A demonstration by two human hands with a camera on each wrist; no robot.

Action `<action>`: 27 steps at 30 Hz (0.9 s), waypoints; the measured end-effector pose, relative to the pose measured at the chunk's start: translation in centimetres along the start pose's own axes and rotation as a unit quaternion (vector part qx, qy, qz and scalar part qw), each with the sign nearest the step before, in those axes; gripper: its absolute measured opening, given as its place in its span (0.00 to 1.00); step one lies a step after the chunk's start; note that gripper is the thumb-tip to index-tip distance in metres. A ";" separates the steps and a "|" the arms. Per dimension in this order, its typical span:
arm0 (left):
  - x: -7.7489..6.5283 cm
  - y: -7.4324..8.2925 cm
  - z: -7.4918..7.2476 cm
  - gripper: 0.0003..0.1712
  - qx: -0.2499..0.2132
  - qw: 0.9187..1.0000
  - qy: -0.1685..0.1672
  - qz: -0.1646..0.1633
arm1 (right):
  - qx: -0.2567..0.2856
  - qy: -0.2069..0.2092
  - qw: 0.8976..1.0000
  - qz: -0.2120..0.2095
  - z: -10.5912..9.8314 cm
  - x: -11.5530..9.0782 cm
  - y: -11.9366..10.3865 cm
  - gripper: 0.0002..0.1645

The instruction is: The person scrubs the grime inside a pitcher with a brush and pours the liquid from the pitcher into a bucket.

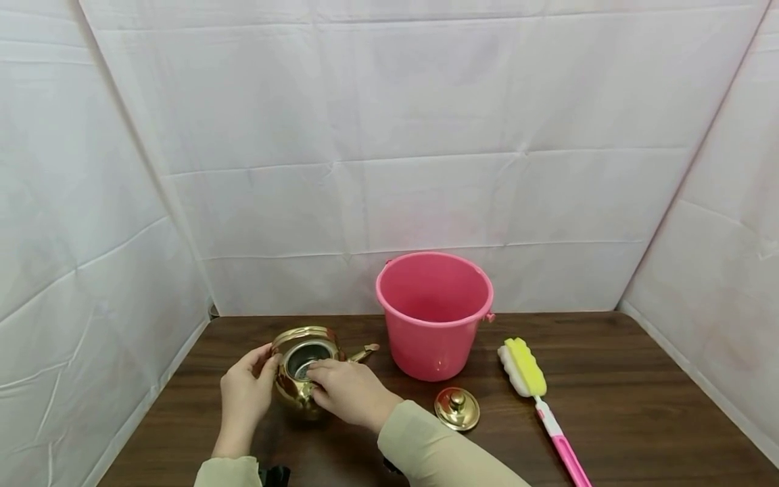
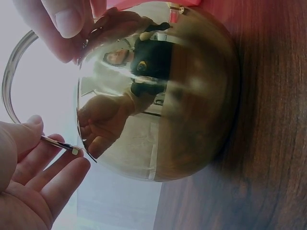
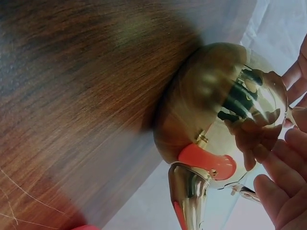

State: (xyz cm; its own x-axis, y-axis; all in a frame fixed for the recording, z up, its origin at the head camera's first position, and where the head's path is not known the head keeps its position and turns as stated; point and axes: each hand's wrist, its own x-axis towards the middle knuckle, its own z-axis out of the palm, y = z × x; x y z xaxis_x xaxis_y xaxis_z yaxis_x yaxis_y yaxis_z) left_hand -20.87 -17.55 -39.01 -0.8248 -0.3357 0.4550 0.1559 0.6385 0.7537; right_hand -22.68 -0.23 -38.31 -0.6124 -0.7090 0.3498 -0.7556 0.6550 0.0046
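Note:
A shiny gold teapot [image 1: 296,399] stands on the table, its mouth uncovered and its arched handle [image 1: 304,332] raised. My left hand [image 1: 248,389] pinches the foot of the handle between thumb and fingers, as the left wrist view shows up close. My right hand [image 1: 351,392] bends over the mouth, fingertips at the rim; I cannot tell whether they pinch anything. Beside these fingers a silvery perforated strainer [image 1: 302,370] shows inside the mouth. The spout [image 3: 188,191] points toward the bucket. A gold lid [image 1: 457,408] with a knob lies to the right of my right hand.
Behind the lid stands a pink bucket [image 1: 433,345]. Farther right lies a bottle brush [image 1: 550,423] with a yellow and white sponge head and a pink handle. White cloth walls [image 1: 426,169] enclose the back and sides of the dark wooden table [image 1: 639,392].

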 end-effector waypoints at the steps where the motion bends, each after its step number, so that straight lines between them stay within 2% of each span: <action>1: 0.0 0.0 0.0 0.14 0.000 1.000 0.001 0.001 | 0.000 -0.001 1.000 0.000 0.0 0.0 0.0 0.16; 20: 0.0 0.0 0.0 0.13 0.007 1.000 0.008 0.015 | -0.039 -0.029 0.999 -0.021 0.0 0.8 -0.4 0.13; 27: -0.1 -0.2 0.0 0.14 0.010 1.000 0.003 0.017 | -0.059 -0.055 0.997 -0.005 0.1 1.2 -0.8 0.09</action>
State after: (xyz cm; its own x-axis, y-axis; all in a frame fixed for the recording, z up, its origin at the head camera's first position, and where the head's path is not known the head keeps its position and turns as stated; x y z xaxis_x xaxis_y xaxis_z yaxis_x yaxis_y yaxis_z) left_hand -20.79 -17.67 -39.16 -0.8153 -0.3177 0.4842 0.1738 0.6633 0.7279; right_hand -22.85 -1.63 -37.93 -0.6319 -0.7352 0.2453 -0.7326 0.6699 0.1205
